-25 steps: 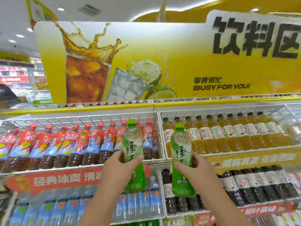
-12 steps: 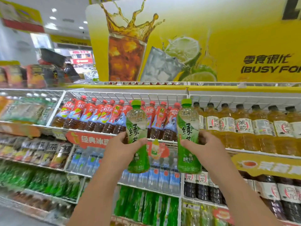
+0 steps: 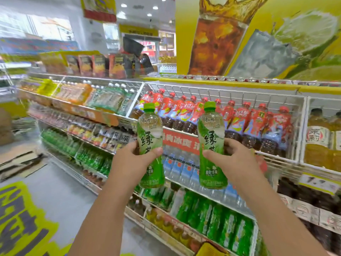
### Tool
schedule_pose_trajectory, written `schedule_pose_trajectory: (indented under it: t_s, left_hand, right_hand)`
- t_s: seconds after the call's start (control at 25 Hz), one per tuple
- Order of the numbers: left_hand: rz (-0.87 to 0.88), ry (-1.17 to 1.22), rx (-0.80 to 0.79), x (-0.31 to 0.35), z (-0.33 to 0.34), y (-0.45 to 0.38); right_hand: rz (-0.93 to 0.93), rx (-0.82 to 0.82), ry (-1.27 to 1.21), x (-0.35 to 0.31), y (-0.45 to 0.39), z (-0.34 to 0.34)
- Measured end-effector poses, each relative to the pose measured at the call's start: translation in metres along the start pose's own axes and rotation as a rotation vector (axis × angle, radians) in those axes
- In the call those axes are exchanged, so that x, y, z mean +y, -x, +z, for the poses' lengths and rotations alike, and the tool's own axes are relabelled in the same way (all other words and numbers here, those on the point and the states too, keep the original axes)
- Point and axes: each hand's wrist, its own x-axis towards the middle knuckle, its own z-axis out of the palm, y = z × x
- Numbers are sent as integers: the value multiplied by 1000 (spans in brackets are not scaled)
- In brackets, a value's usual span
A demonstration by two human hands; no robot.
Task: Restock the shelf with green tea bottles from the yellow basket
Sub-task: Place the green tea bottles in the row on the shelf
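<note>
Left hand (image 3: pixel 129 161) grips a green tea bottle (image 3: pixel 150 145) around its middle, thumb across the front of the label, fingers curled behind. Right hand (image 3: pixel 234 159) grips a second green tea bottle (image 3: pixel 211 145) the same way. Both bottles upright, green caps on top, held side by side with a clear gap between them, in the air in front of the shelf (image 3: pixel 212 196) (not resting on anything).

Behind them, top wire rack (image 3: pixel 239 95): row of red-capped tea bottles (image 3: pixel 230 119) leaning forward. To the right, amber bottles (image 3: pixel 319 141) with dark caps. Below the red-capped row: pale blue-labelled water bottles (image 3: pixel 180 167). Lower down: a row of green bottles (image 3: pixel 212 217) on the shelf, below and slightly right of the held pair.

Yellow corner (image 3: pixel 210 250) at the bottom edge, under the right forearm; can't tell what it is. Floor (image 3: pixel 60 196) grey, yellow graphic at left. Left side of the view is blurred.
</note>
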Motion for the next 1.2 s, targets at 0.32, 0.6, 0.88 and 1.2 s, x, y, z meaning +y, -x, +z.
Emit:
schedule_pose_trajectory:
  t_s: [0.32, 0.6, 0.88, 1.2]
  left_hand:
    - [-5, -49, 81, -72, -194, -82]
    - [-36, -106, 107, -127, -316, -177]
    - [-118, -85, 170, -178, -347, -293]
    - [-158, -87, 155, -218, -368, -424]
  right_hand:
    - [-30, -100, -41, -31, -11, 232]
    - [27, -138, -22, -48, -51, 396]
    - [15, -196, -15, -28, -152, 508]
    - [57, -179, 46, -14, -249, 597]
